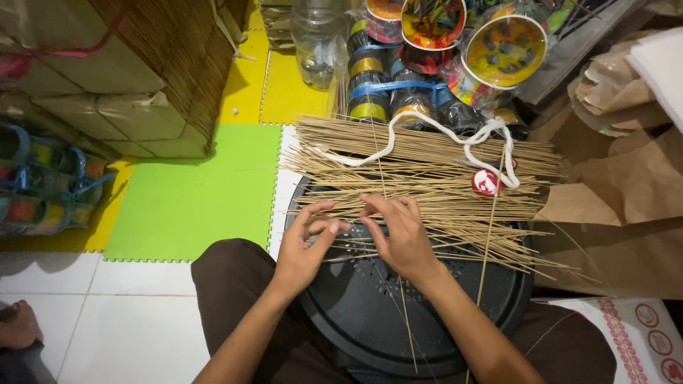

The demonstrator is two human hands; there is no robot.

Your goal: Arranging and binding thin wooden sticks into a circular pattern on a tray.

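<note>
A loose pile of thin bamboo sticks lies across a round black tray on my lap. My left hand rests on the near edge of the pile, thumb and fingers pinching a few sticks. My right hand lies flat beside it, fingers spread over the sticks and touching the left fingertips. A white cord runs over the pile, and a small red and white roll sits on the sticks at the right. One long stick stands crosswise to the others.
Stacked colourful spools wrapped in plastic and a clear bottle stand behind the pile. Paper-wrapped stick bundles sit at far left, brown paper at right. Green and yellow foam mats cover the floor. Someone's foot shows at the left edge.
</note>
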